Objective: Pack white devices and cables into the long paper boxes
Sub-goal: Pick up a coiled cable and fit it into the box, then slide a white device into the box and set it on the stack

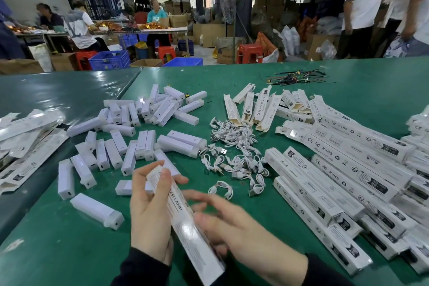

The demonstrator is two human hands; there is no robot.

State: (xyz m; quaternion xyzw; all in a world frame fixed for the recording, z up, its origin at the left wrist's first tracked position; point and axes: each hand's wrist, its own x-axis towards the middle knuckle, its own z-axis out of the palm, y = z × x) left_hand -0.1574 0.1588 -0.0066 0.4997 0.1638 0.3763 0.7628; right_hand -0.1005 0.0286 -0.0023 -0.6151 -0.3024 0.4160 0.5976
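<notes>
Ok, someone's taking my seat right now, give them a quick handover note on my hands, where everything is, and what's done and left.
Left hand: grips a long paper box, upright and tilted, over the green table.
Right hand: blurred beside the box, fingers relaxed; it seems to hold nothing.
Loose white devices: scattered left and centre.
Cables: coiled in a centre pile.
Boxes with open ends: far centre.
Long boxes: stacked right, probably packed.
Left: many devices and cables still unpacked; whether the held box is filled cannot be seen.

Single head view, close above green table [290,227], facing forward-down; workshop well beyond table's far edge.
</notes>
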